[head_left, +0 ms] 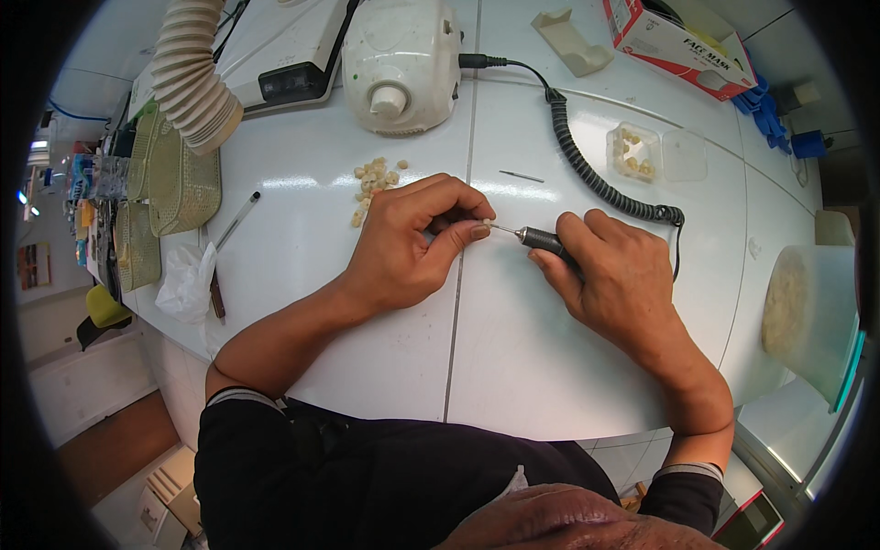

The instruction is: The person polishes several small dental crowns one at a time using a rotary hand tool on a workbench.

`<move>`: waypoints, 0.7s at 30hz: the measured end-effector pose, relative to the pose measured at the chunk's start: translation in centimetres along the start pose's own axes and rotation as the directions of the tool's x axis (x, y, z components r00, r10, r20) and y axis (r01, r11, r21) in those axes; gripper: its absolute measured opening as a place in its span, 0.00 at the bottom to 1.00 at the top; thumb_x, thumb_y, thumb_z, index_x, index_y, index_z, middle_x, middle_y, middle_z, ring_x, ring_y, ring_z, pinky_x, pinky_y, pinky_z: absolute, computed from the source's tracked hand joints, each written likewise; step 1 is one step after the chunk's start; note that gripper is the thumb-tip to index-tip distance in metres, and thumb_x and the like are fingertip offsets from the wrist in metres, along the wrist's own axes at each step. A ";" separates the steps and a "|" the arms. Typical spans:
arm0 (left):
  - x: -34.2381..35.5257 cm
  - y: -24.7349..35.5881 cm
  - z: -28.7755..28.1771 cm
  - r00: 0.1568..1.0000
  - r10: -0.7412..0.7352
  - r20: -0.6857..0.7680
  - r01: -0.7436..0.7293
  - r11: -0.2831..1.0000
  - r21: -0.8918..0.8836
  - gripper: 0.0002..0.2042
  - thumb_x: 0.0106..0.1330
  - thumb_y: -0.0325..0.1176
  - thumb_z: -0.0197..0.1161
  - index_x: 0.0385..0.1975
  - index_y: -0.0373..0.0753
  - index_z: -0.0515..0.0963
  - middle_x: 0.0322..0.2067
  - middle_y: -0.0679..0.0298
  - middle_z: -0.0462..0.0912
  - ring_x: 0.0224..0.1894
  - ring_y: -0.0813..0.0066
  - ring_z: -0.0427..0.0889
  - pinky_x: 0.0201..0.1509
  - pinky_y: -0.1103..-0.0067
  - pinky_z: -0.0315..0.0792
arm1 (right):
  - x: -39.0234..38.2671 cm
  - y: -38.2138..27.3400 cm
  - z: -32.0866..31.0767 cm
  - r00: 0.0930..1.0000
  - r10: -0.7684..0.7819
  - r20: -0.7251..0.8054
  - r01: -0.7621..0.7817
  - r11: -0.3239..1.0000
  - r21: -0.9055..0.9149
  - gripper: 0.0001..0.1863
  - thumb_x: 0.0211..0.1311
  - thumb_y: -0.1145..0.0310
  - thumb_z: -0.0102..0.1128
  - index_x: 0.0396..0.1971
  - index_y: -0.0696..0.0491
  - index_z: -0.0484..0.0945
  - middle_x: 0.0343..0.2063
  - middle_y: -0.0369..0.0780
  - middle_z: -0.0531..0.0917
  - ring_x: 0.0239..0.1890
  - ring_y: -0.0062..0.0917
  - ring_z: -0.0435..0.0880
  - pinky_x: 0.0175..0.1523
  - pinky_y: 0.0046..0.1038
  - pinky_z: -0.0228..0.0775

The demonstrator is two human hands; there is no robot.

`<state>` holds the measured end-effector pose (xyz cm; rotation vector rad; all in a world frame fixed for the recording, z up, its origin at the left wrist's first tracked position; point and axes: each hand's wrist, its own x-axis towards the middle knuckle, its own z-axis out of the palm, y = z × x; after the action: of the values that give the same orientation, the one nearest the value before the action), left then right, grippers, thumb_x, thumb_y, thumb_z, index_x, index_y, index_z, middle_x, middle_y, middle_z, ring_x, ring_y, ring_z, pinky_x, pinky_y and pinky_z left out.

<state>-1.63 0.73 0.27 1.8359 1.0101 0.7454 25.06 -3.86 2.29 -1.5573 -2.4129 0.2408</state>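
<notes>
Between the thumb and index finger of my left hand [417,234], a small off-white tooth-like piece [489,223] is pinched, mostly covered by the fingertips. My right hand [619,270] grips a black rotary handpiece [543,240] like a pen. Its thin metal bit points left, and the tip meets or nearly meets the piece. Just beyond my left hand lies a loose pile of small cream tooth-like pieces [374,180]. A slim metal bit [522,176] rests on the table past the handpiece.
A coiled black cord [587,151] runs to a white control box [403,69] with a knob. Right of it sits an open clear case [632,154] of small pieces. A ribbed hose [188,78], pale green baskets [179,179], a pen [238,220], plastic bag [186,282] and translucent tub [807,312] flank the workspace.
</notes>
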 end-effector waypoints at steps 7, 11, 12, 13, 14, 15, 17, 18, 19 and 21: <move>0.1 0.1 0.0 1.000 -0.004 -0.006 0.004 1.000 -0.007 0.05 0.72 0.20 0.72 0.45 0.30 0.86 0.39 0.59 0.90 0.39 0.79 0.86 0.44 0.82 0.79 | -0.1 0.1 0.0 1.000 -0.007 0.002 0.007 1.000 0.009 0.20 0.70 0.50 0.76 0.34 0.51 0.80 0.23 0.38 0.78 0.21 0.35 0.83 0.27 0.38 0.74; 0.0 0.1 0.0 1.000 -0.006 0.000 0.006 1.000 -0.001 0.06 0.72 0.20 0.72 0.45 0.30 0.86 0.39 0.60 0.89 0.39 0.80 0.86 0.44 0.82 0.78 | 0.0 0.1 0.0 1.000 -0.004 0.001 0.004 1.000 -0.002 0.20 0.70 0.50 0.76 0.34 0.51 0.80 0.23 0.38 0.78 0.21 0.35 0.82 0.27 0.37 0.74; 0.0 0.1 -0.1 1.000 -0.002 0.007 0.002 1.000 0.006 0.06 0.73 0.21 0.71 0.46 0.31 0.86 0.39 0.61 0.89 0.39 0.80 0.86 0.44 0.82 0.78 | 0.0 0.1 0.0 1.000 -0.011 -0.006 0.011 1.000 0.000 0.20 0.70 0.50 0.75 0.34 0.51 0.79 0.22 0.38 0.78 0.20 0.34 0.82 0.26 0.37 0.73; 0.0 0.1 -0.2 1.000 0.002 0.015 -0.002 1.000 0.012 0.06 0.74 0.21 0.71 0.47 0.31 0.86 0.40 0.61 0.89 0.39 0.80 0.85 0.44 0.82 0.78 | 0.0 0.1 0.0 1.000 -0.018 -0.013 0.018 1.000 0.002 0.20 0.70 0.50 0.75 0.33 0.51 0.79 0.22 0.38 0.78 0.20 0.34 0.82 0.26 0.37 0.73; 0.0 0.0 -0.1 1.000 0.003 0.015 -0.003 1.000 0.011 0.06 0.74 0.21 0.71 0.47 0.31 0.86 0.40 0.61 0.89 0.39 0.80 0.85 0.44 0.82 0.78 | -0.1 0.2 0.1 1.000 -0.018 -0.013 0.018 1.000 0.001 0.20 0.70 0.50 0.75 0.33 0.51 0.79 0.22 0.38 0.78 0.20 0.34 0.82 0.26 0.37 0.73; 0.0 -0.1 0.1 1.000 -0.006 0.002 0.006 1.000 -0.010 0.07 0.75 0.22 0.71 0.48 0.31 0.85 0.40 0.62 0.89 0.39 0.81 0.85 0.44 0.82 0.78 | -0.1 0.2 0.1 1.000 -0.013 -0.026 0.013 1.000 0.006 0.21 0.70 0.50 0.75 0.33 0.51 0.79 0.22 0.37 0.78 0.20 0.34 0.82 0.26 0.37 0.72; 0.0 -0.1 0.1 1.000 -0.016 -0.012 0.015 0.999 -0.031 0.07 0.76 0.23 0.71 0.50 0.32 0.85 0.41 0.63 0.89 0.40 0.82 0.85 0.44 0.83 0.77 | -0.1 0.2 0.1 0.999 -0.008 -0.040 0.009 1.000 0.014 0.21 0.71 0.50 0.75 0.33 0.51 0.79 0.21 0.37 0.78 0.19 0.34 0.81 0.25 0.37 0.72; 0.1 0.0 0.1 1.000 -0.023 -0.003 0.023 0.999 -0.041 0.07 0.76 0.23 0.70 0.50 0.32 0.85 0.41 0.64 0.89 0.40 0.82 0.85 0.44 0.83 0.77 | -0.1 0.2 0.1 0.999 -0.013 -0.044 0.014 1.000 0.013 0.21 0.71 0.50 0.75 0.33 0.51 0.78 0.21 0.37 0.78 0.19 0.33 0.81 0.25 0.36 0.72; 0.1 0.0 0.0 1.000 -0.029 0.007 0.029 0.998 -0.052 0.07 0.77 0.24 0.70 0.50 0.32 0.84 0.41 0.64 0.89 0.41 0.83 0.85 0.45 0.84 0.77 | -0.1 0.2 0.1 0.999 -0.019 -0.047 0.019 1.000 0.010 0.21 0.71 0.50 0.75 0.33 0.51 0.78 0.21 0.37 0.78 0.19 0.33 0.81 0.25 0.36 0.71; 0.0 0.1 0.0 0.999 -0.047 0.014 0.047 0.997 -0.066 0.07 0.76 0.24 0.71 0.49 0.32 0.84 0.41 0.64 0.89 0.41 0.84 0.85 0.45 0.84 0.77 | -0.1 0.2 0.1 0.999 -0.018 -0.047 0.018 1.000 0.012 0.20 0.71 0.50 0.75 0.33 0.51 0.78 0.21 0.37 0.78 0.19 0.33 0.81 0.25 0.36 0.71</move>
<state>-1.62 0.74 0.38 1.7524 1.0060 0.7303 25.26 -3.85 2.09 -1.5182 -2.3839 0.2125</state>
